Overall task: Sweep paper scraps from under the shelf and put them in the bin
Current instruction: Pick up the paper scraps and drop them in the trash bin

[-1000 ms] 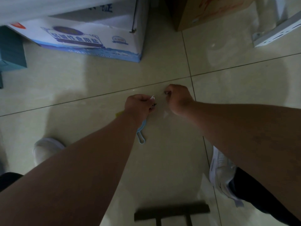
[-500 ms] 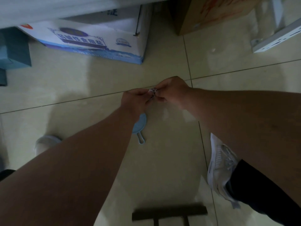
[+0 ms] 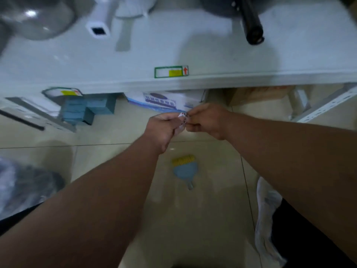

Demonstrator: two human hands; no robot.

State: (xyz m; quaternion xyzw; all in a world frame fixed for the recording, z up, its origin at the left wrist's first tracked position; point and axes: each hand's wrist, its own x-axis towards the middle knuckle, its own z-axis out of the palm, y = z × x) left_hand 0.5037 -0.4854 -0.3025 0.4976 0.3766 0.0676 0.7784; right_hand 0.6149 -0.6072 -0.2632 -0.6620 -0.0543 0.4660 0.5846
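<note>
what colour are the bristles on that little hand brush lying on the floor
Yellow, on a blue brush; head view.

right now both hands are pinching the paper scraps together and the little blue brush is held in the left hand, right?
Not quite. The head view shows both hands, left hand and right hand, pinching the paper scraps, but the blue brush lies on the floor tiles below them, in neither hand.

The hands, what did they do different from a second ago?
They came together and rose off the floor. The left hand and right hand, apart a second ago, now both pinch the crumpled white paper scraps in front of the white shelf edge. The view tilted up, so the shelf top shows. The small blue brush with yellow bristles stayed lying on the tiled floor.
</note>
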